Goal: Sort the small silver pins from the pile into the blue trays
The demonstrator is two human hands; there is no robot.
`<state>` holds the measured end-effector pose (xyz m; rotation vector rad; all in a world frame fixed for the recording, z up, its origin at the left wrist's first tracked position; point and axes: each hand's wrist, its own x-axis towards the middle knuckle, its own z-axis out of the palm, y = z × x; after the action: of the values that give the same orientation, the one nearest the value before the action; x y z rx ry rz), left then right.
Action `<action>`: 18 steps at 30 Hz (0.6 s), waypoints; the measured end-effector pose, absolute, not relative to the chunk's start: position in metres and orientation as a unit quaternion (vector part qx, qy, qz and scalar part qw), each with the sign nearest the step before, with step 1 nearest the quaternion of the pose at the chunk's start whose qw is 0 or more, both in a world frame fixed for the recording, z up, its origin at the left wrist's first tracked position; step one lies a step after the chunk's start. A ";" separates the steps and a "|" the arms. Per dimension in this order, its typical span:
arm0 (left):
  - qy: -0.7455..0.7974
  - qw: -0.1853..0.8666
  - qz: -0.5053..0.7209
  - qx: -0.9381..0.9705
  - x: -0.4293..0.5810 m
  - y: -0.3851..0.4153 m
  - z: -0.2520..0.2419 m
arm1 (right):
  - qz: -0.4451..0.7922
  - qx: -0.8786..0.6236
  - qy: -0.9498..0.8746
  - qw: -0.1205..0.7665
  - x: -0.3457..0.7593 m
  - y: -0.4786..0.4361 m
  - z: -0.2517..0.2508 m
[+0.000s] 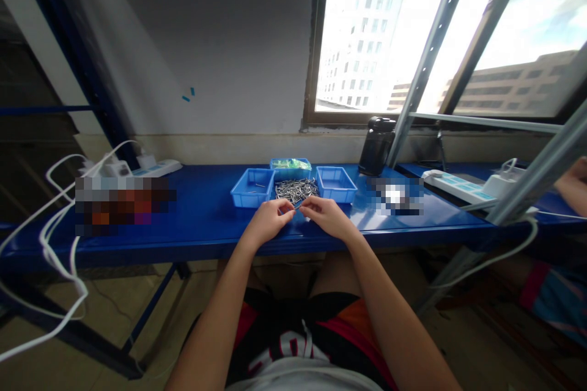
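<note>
My left hand and my right hand meet at the table's front, fingertips pinched close together. A thin metal piece, perhaps a screw, shows between them; its exact kind is too small to tell. Just beyond my fingers lies a heap of shiny, elongated metal pieces that look like screws. To its left stands a blue bin with a few small pieces inside. Another blue bin sits to the right. Behind the heap, a third blue bin holds green-tinted plastic packaging.
The blue table runs along a wall and window. A black bottle stands at the back right. Power strips and white cables lie at both sides. Blurred items flank the bins. Another person's arm shows far right.
</note>
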<state>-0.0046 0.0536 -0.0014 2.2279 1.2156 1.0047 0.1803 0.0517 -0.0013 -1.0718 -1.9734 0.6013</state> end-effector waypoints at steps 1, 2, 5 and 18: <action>0.436 0.206 0.360 0.799 -0.005 0.054 -0.001 | 0.237 -0.423 -0.780 0.396 0.180 0.052 -0.001; 0.436 0.207 0.360 0.799 -0.005 0.053 -0.001 | 0.236 -0.423 -0.780 0.396 0.180 0.052 -0.002; 0.435 0.208 0.360 0.799 -0.005 0.053 -0.001 | 0.236 -0.422 -0.780 0.399 0.180 0.052 -0.001; 0.443 0.211 0.362 0.793 -0.003 0.051 0.002 | 0.241 -0.425 -0.776 0.400 0.180 0.051 0.000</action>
<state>-0.0033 0.0514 0.0016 2.2019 1.2299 1.0068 0.1796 0.0507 -0.0003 -1.0746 -1.9625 0.6105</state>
